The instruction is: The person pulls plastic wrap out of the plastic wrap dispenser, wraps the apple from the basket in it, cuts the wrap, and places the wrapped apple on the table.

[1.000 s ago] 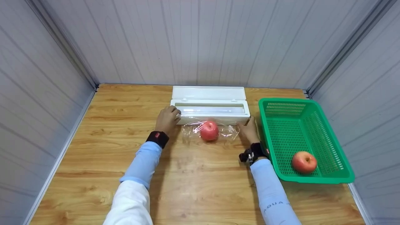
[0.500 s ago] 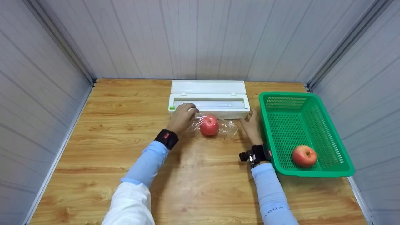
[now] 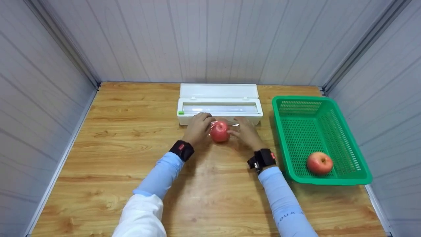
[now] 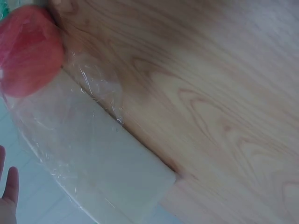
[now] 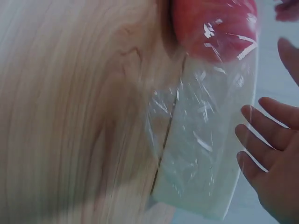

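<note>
Now both hands, left (image 3: 198, 127) and right (image 3: 246, 132), cup the apple (image 3: 219, 131) (film-draped (image 5: 205, 135)), each grip loosely spread.

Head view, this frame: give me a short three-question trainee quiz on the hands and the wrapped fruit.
1. True or false: the red apple under clear plastic film lies inside the green plastic mesh basket.
2. What stands directly behind that apple? A) white rectangular film dispenser box B) a kettle C) a plate
3. How many apples are in the basket?

Key: 1. False; it lies on the wooden table, between the left hand and right hand. 2. A. 3. One, the bare red apple.
</note>
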A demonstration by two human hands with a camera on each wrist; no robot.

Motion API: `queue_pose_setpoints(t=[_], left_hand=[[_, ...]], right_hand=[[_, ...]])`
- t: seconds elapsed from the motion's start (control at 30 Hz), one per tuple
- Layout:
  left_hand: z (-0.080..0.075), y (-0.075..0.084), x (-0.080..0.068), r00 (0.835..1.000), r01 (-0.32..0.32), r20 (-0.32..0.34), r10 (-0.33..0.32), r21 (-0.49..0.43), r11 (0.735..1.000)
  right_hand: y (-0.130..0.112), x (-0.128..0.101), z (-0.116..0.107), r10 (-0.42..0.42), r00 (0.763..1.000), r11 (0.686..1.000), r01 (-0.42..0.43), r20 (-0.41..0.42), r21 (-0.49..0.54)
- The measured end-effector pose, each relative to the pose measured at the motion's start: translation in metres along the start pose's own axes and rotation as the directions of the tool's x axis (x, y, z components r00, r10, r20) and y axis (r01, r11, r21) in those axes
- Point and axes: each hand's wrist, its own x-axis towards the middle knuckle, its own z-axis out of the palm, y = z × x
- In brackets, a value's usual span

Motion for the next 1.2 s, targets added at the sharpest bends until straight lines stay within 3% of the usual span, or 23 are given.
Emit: queue_pose_setpoints(t=[0.1, 0.3, 0.47, 0.57, 0.77, 0.87, 1.07, 1.13, 1.2], left_hand=[[-0.003, -0.001, -0.005, 0.999, 0.000, -0.045, 0.000, 0.014, 1.000], [-0.007, 0.000, -0.016, 0.996, 0.020, -0.087, -0.019, 0.012, 1.000], [-0.008, 0.003, -0.026, 0.989, 0.102, -0.113, -0.100, 0.014, 0.995], [-0.008, 0.006, -0.031, 0.970, 0.194, -0.151, -0.192, 0.000, 0.981], [-0.009, 0.016, -0.043, 0.911, 0.337, -0.220, -0.350, -0.094, 0.937], [-0.007, 0.028, -0.051, 0.891, 0.392, -0.178, -0.418, -0.166, 0.905], [-0.004, 0.056, -0.071, 0.867, 0.474, 0.001, -0.499, -0.315, 0.823], [-0.004, 0.063, -0.078, 0.867, 0.479, 0.035, -0.497, -0.335, 0.811], [-0.005, 0.067, -0.084, 0.873, 0.473, 0.047, -0.486, -0.324, 0.819]], right_hand=[[-0.008, 0.004, 0.009, -0.010, 0.998, 0.999, 0.013, 0.062, -0.043], [-0.017, 0.005, 0.021, -0.056, 0.995, 0.996, 0.062, 0.081, -0.068], [-0.022, 0.002, 0.026, -0.046, 0.996, 0.995, 0.053, 0.077, -0.087], [-0.023, 0.000, 0.028, -0.041, 0.998, 0.994, 0.046, 0.049, -0.098], [-0.025, -0.004, 0.032, -0.037, 0.999, 0.994, 0.035, -0.014, -0.101], [-0.025, -0.010, 0.033, -0.025, 0.999, 0.996, 0.023, -0.031, -0.092], [-0.027, -0.026, 0.032, 0.002, 0.999, 0.997, -0.006, -0.046, -0.079], [-0.028, -0.034, 0.034, 0.013, 0.999, 0.998, -0.015, -0.033, -0.063], [-0.029, -0.044, 0.036, 0.030, 0.999, 0.999, -0.030, -0.013, -0.039]])
